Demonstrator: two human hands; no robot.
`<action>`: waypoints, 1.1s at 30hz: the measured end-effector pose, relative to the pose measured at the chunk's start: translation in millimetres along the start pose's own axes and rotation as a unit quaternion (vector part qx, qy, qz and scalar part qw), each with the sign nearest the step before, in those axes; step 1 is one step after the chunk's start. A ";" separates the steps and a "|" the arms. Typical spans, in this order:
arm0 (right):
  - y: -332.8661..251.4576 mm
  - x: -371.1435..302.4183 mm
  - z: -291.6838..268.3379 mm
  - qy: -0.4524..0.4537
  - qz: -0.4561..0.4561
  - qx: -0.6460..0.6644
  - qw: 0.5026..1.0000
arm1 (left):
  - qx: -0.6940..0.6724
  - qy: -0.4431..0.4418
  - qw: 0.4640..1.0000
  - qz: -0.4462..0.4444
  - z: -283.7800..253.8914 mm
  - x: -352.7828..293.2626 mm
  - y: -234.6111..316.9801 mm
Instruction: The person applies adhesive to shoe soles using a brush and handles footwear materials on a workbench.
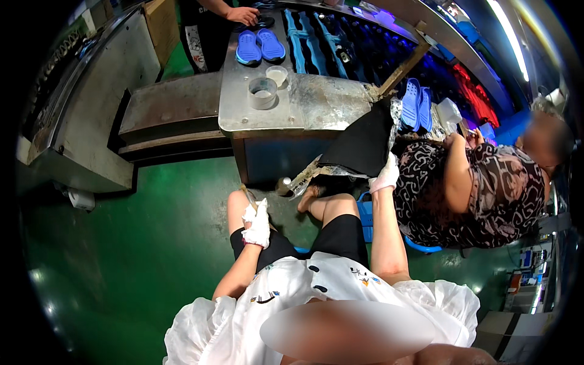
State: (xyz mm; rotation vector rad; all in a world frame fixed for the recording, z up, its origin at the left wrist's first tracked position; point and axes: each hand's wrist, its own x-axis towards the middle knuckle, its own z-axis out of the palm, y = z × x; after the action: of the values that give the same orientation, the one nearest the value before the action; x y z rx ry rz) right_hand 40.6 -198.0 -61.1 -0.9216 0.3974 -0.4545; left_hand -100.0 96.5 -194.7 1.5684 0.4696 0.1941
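Observation:
My left hand (257,226), in a white glove, is closed above my left thigh. From its fingers a thin stick (246,193) points up and away; its tip is too small to make out. My right hand (385,174), gloved in white too, grips the near right corner of a black panel (360,141). Ragged silver tape runs along the panel's edges. It leans at a slant against the front of the metal worktable (234,118). A clear round tub (263,93) and a smaller white cup (277,75) stand on the tabletop.
Blue shoe pairs sit on the table (260,47) and beyond the panel (416,104). A conveyor (359,45) carries blue strips and dark pieces. A co-worker in a patterned top (474,188) sits close on my right. Another person's hand (244,16) is across the table.

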 end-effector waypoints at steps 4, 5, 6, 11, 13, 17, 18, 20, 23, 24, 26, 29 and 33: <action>-4.6 -12.3 4.9 0.009 -0.012 -0.021 1.000 | -0.006 0.024 1.000 0.010 4.0 -8.9 11.2; -3.4 -11.3 0.7 -0.007 -0.024 -0.029 0.999 | -0.008 0.025 1.000 -0.001 6.6 -14.1 22.8; -1.6 -10.8 -2.8 -0.023 -0.037 -0.038 0.998 | -0.007 0.021 1.000 0.004 7.0 -13.4 23.8; -2.0 -7.7 -11.2 -0.017 -0.026 -0.035 0.999 | -0.002 0.016 1.000 0.015 8.2 -9.1 9.5; -3.0 -10.0 -10.9 -0.020 -0.029 -0.035 0.999 | -0.038 0.025 0.999 0.013 8.9 -10.7 12.1; -11.8 -26.5 -0.7 -0.023 -0.024 -0.039 0.999 | 0.007 0.016 1.000 0.004 1.3 -15.9 24.2; -12.6 -27.0 -1.5 -0.017 -0.027 -0.044 0.999 | 0.009 0.012 1.000 0.005 0.5 -16.6 24.9; -14.9 -30.8 -1.6 -0.008 -0.027 -0.054 0.998 | 0.000 0.006 1.000 -0.010 -1.2 -16.5 23.4; -19.0 -37.5 -2.8 0.007 -0.033 -0.073 0.997 | -0.019 0.006 0.999 -0.026 -0.4 -16.3 23.5; -19.8 -40.6 -3.6 0.015 -0.037 -0.083 0.996 | -0.029 0.011 0.999 -0.028 0.1 -17.0 23.6; -19.9 -52.2 4.1 -0.001 -0.032 -0.043 0.999 | -0.017 0.019 1.000 0.000 1.4 -16.6 28.1; -21.1 -64.1 2.9 -0.026 -0.045 -0.025 0.998 | -0.092 0.025 0.995 -0.028 -0.7 -16.3 35.2; -7.2 -34.9 -40.2 0.006 -0.100 -0.111 0.989 | -0.048 -0.007 0.999 0.004 7.9 -18.2 40.6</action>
State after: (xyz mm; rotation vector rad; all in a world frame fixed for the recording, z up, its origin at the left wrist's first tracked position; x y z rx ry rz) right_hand -10.6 -209.9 -72.5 -1.1824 0.3729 -0.6070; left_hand -106.1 82.3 -152.3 1.4762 0.4367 0.2091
